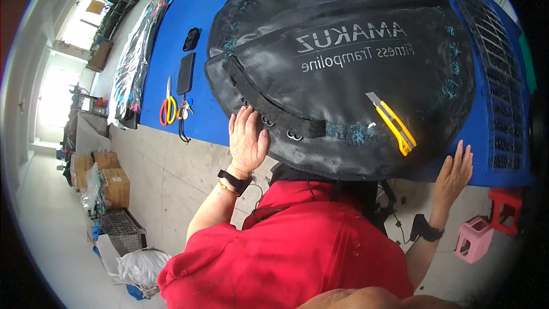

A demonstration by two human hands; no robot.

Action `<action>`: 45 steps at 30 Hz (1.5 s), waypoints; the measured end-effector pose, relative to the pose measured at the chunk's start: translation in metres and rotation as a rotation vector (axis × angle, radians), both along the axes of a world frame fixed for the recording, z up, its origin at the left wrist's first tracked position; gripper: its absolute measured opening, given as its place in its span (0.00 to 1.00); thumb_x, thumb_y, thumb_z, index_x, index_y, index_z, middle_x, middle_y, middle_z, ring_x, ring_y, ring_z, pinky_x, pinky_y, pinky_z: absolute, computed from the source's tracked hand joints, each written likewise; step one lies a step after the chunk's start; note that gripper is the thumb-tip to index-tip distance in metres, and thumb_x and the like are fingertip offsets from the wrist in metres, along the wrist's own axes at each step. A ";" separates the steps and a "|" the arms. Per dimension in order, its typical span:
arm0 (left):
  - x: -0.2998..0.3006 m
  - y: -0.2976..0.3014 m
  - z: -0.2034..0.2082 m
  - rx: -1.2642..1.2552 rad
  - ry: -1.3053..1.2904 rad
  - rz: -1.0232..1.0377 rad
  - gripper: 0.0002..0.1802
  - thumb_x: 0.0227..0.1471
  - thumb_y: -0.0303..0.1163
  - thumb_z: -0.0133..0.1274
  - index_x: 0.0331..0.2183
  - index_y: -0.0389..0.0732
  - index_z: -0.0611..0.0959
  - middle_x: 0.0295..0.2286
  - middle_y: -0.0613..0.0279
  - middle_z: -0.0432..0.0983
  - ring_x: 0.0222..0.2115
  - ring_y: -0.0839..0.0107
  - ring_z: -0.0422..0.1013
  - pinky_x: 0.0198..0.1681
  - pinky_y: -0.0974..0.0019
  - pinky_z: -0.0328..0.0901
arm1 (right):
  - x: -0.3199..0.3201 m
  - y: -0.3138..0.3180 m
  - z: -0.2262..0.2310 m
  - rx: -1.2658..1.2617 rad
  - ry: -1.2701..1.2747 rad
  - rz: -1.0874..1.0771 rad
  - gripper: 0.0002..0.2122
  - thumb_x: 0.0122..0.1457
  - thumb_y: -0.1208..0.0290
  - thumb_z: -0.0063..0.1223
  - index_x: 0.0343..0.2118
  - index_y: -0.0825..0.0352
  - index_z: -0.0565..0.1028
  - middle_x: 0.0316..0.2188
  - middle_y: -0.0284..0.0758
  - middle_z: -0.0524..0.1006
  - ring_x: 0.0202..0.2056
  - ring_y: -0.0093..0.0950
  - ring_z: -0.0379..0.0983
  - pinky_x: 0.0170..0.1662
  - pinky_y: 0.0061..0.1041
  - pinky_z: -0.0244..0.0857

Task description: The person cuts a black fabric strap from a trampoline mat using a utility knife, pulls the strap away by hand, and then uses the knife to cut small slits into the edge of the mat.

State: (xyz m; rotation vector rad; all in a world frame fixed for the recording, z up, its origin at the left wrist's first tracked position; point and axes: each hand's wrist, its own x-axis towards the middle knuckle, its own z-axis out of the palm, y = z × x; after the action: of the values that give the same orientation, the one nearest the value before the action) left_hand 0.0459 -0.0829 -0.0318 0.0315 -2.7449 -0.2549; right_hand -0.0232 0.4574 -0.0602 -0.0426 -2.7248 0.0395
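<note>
A large round black fabric cover (354, 97) lies flat in front of me, with pale printed lettering and tangles of teal thread along its rim. My left hand (249, 140) rests on its near left edge, fingers stretched out, beside a black webbing strap (274, 103) and several metal rings (294, 134). My right hand (454, 169) lies with fingers extended at the table's near edge, just off the cover's right side, and holds nothing. A yellow box cutter (394, 126) lies on the cover between my hands, its blade showing.
On the blue table (200, 111) to the left are scissors (168, 106), a black phone (185, 73), keys (185, 109), a small black object (191, 39) and plastic-wrapped goods (137, 57). Black netting (497, 80) lies at right. Pink (474, 240) and red stools (505, 210) stand below.
</note>
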 end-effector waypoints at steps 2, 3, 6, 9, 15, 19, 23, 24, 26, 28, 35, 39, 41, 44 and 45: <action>-0.001 0.000 -0.002 -0.006 -0.002 0.001 0.31 0.57 0.40 0.52 0.57 0.33 0.73 0.59 0.44 0.67 0.64 0.45 0.60 0.70 0.42 0.48 | -0.002 -0.002 0.002 -0.017 0.012 0.013 0.24 0.75 0.60 0.38 0.71 0.56 0.63 0.72 0.44 0.60 0.71 0.48 0.54 0.72 0.50 0.46; -0.002 0.000 -0.002 -0.009 0.007 -0.003 0.31 0.56 0.40 0.52 0.57 0.33 0.73 0.59 0.44 0.67 0.64 0.45 0.60 0.70 0.42 0.49 | -0.003 0.000 0.003 0.005 0.020 0.005 0.23 0.75 0.59 0.37 0.71 0.55 0.63 0.71 0.44 0.61 0.71 0.47 0.55 0.71 0.48 0.46; -0.003 -0.001 -0.003 -0.007 0.010 -0.008 0.32 0.55 0.39 0.52 0.58 0.32 0.73 0.59 0.44 0.67 0.64 0.45 0.60 0.69 0.41 0.49 | -0.005 0.006 -0.003 0.042 0.021 0.005 0.23 0.76 0.58 0.36 0.71 0.54 0.63 0.71 0.43 0.61 0.71 0.45 0.56 0.71 0.46 0.47; -0.003 0.000 -0.001 -0.001 0.011 -0.010 0.32 0.56 0.39 0.51 0.58 0.32 0.72 0.59 0.44 0.67 0.64 0.44 0.60 0.69 0.41 0.49 | -0.006 0.003 0.001 0.006 0.020 0.008 0.24 0.77 0.56 0.34 0.71 0.54 0.64 0.72 0.41 0.61 0.71 0.44 0.55 0.71 0.45 0.46; -0.003 0.002 0.001 0.008 0.018 -0.013 0.30 0.58 0.40 0.50 0.57 0.30 0.73 0.59 0.42 0.67 0.64 0.43 0.61 0.69 0.42 0.49 | -0.007 0.006 0.002 -0.018 0.007 0.022 0.23 0.76 0.57 0.34 0.70 0.56 0.65 0.70 0.45 0.63 0.71 0.46 0.55 0.71 0.45 0.46; -0.002 0.002 -0.001 0.007 -0.007 -0.025 0.31 0.59 0.39 0.50 0.58 0.30 0.72 0.60 0.42 0.66 0.65 0.42 0.58 0.70 0.40 0.48 | -0.007 0.018 -0.002 0.026 -0.037 -0.026 0.24 0.77 0.55 0.31 0.71 0.55 0.65 0.71 0.44 0.62 0.71 0.44 0.55 0.72 0.42 0.46; -0.002 0.003 0.003 0.024 -0.026 -0.030 0.31 0.59 0.38 0.51 0.60 0.32 0.72 0.60 0.42 0.66 0.65 0.42 0.58 0.70 0.39 0.48 | -0.007 0.025 -0.008 0.032 -0.060 -0.068 0.25 0.76 0.53 0.30 0.71 0.55 0.64 0.72 0.44 0.61 0.72 0.44 0.54 0.72 0.43 0.46; -0.001 0.003 0.006 0.033 -0.041 -0.024 0.31 0.59 0.37 0.52 0.62 0.36 0.71 0.61 0.43 0.66 0.65 0.42 0.58 0.70 0.39 0.48 | -0.009 0.025 -0.010 0.043 -0.057 -0.064 0.25 0.76 0.53 0.30 0.71 0.55 0.64 0.72 0.44 0.61 0.72 0.44 0.54 0.72 0.43 0.46; -0.001 0.006 0.011 0.051 -0.056 -0.019 0.32 0.59 0.35 0.53 0.63 0.39 0.71 0.61 0.44 0.66 0.65 0.42 0.58 0.70 0.39 0.48 | -0.012 0.027 -0.012 0.020 -0.060 -0.048 0.26 0.76 0.53 0.30 0.71 0.55 0.63 0.72 0.44 0.60 0.72 0.44 0.54 0.72 0.43 0.46; -0.003 0.008 0.015 0.105 -0.055 -0.035 0.33 0.59 0.32 0.54 0.65 0.47 0.71 0.62 0.46 0.65 0.65 0.42 0.58 0.70 0.39 0.48 | -0.011 0.025 -0.011 0.015 -0.066 -0.060 0.26 0.76 0.53 0.30 0.72 0.55 0.63 0.72 0.44 0.60 0.72 0.44 0.53 0.72 0.43 0.46; -0.005 0.011 0.013 0.047 -0.101 -0.023 0.32 0.58 0.31 0.55 0.64 0.47 0.72 0.62 0.47 0.65 0.65 0.40 0.58 0.69 0.38 0.50 | -0.013 0.024 -0.011 0.005 -0.056 -0.065 0.27 0.76 0.50 0.28 0.72 0.53 0.62 0.72 0.44 0.59 0.72 0.44 0.52 0.72 0.43 0.44; -0.001 0.012 0.020 0.136 -0.103 -0.012 0.30 0.57 0.29 0.57 0.61 0.41 0.73 0.61 0.45 0.66 0.65 0.43 0.59 0.69 0.39 0.52 | -0.016 0.028 -0.019 0.024 -0.063 -0.061 0.26 0.76 0.51 0.28 0.72 0.54 0.62 0.72 0.44 0.59 0.72 0.45 0.53 0.72 0.43 0.44; 0.002 0.008 0.029 0.197 -0.102 -0.010 0.29 0.56 0.28 0.59 0.59 0.36 0.73 0.60 0.44 0.66 0.64 0.45 0.62 0.69 0.40 0.53 | -0.019 0.038 -0.025 0.036 -0.052 -0.040 0.26 0.76 0.52 0.29 0.72 0.55 0.62 0.72 0.45 0.60 0.72 0.46 0.53 0.72 0.44 0.45; 0.008 -0.012 0.030 0.206 -0.064 0.085 0.28 0.56 0.28 0.59 0.58 0.36 0.74 0.59 0.41 0.68 0.63 0.43 0.63 0.68 0.40 0.54 | -0.019 0.050 -0.030 0.059 -0.021 0.013 0.25 0.76 0.54 0.31 0.72 0.56 0.63 0.71 0.46 0.62 0.70 0.48 0.56 0.72 0.45 0.48; 0.008 -0.020 0.032 0.185 -0.050 0.130 0.27 0.55 0.27 0.59 0.56 0.35 0.75 0.58 0.39 0.69 0.61 0.43 0.64 0.67 0.42 0.57 | -0.018 0.053 -0.029 0.068 -0.015 0.010 0.25 0.76 0.55 0.32 0.71 0.57 0.63 0.70 0.48 0.62 0.70 0.49 0.56 0.71 0.45 0.48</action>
State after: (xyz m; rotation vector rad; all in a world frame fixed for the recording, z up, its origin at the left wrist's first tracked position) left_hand 0.0535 -0.1031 0.0006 0.2678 -2.7455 -0.4763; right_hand -0.0410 0.5108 -0.0895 -0.0095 -2.7396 -0.0511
